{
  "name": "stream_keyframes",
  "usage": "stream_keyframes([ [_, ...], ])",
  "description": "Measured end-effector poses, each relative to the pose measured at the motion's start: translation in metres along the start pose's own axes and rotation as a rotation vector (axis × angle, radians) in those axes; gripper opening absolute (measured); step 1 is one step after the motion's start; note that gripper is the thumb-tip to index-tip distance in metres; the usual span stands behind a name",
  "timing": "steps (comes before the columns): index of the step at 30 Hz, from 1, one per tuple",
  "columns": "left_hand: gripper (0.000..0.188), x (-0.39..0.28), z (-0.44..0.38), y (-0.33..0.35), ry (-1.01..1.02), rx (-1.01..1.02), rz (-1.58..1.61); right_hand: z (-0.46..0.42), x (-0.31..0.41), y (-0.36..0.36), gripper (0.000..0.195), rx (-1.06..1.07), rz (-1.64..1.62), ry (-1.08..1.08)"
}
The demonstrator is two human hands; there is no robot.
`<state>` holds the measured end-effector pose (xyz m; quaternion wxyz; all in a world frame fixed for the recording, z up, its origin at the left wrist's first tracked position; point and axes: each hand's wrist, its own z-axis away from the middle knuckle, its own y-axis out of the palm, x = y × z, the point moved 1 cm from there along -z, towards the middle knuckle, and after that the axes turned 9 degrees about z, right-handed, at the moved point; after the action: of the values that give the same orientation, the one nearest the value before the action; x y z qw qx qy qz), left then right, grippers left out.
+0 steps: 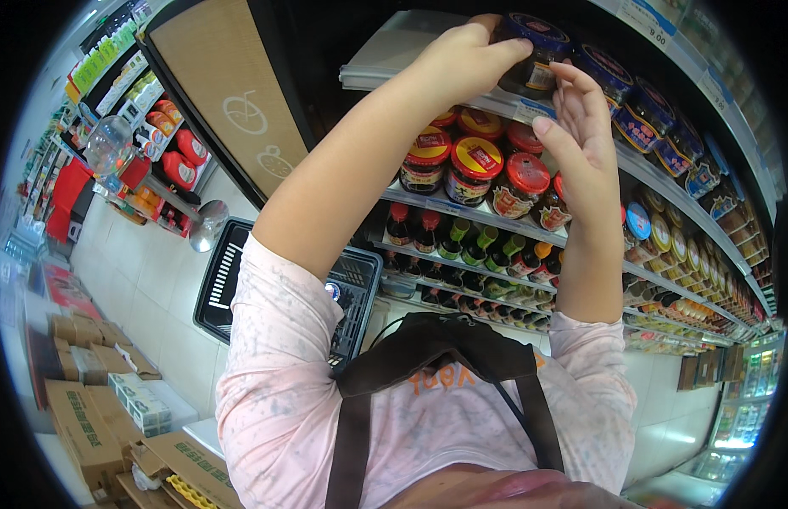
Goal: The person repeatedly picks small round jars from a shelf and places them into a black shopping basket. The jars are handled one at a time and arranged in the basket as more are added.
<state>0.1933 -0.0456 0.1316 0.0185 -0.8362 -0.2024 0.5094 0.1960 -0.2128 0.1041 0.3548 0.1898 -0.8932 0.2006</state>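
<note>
My left hand [473, 54] is around a dark glass jar [539, 39] with a dark blue lid, at the left end of an upper shelf [655, 170]. Its thumb presses on the jar near the lid, while the other fingers are mostly hidden behind. My right hand [581, 121] is raised at the jar's right side with fingers and thumb apart. Its fingertips are close to the jar's white label; contact cannot be told. Several similar blue-lidded jars [645, 114] line the shelf to the right.
Red-lidded jars [473, 168] fill the shelf below, with sauce bottles [457, 238] under them. A black shopping basket [232, 267] is below my left arm. A tan end panel [225, 83] stands left of the shelving. Cardboard boxes [92, 439] are at lower left, a ball-topped dispenser [136, 168] farther off.
</note>
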Motion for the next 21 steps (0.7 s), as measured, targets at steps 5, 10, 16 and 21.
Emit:
stream_keyframes([
  [5, 0.050, 0.003, 0.007, -0.003, 0.253, -0.071, 0.006, 0.002, -0.002, 0.006, 0.053, -0.016, -0.051, 0.008],
  [10, 0.054, -0.008, 0.023, -0.004, 0.422, -0.064, 0.079, 0.001, -0.002, 0.011, 0.052, 0.003, -0.011, -0.210],
  [16, 0.063, -0.025, 0.052, -0.008, 0.369, -0.028, 0.451, 0.015, 0.009, 0.020, 0.052, 0.031, 0.108, -0.331],
  [21, 0.067, -0.008, 0.075, -0.016, 0.465, -0.064, 0.524, 0.029, 0.018, 0.030, 0.049, 0.068, 0.216, -0.391],
])
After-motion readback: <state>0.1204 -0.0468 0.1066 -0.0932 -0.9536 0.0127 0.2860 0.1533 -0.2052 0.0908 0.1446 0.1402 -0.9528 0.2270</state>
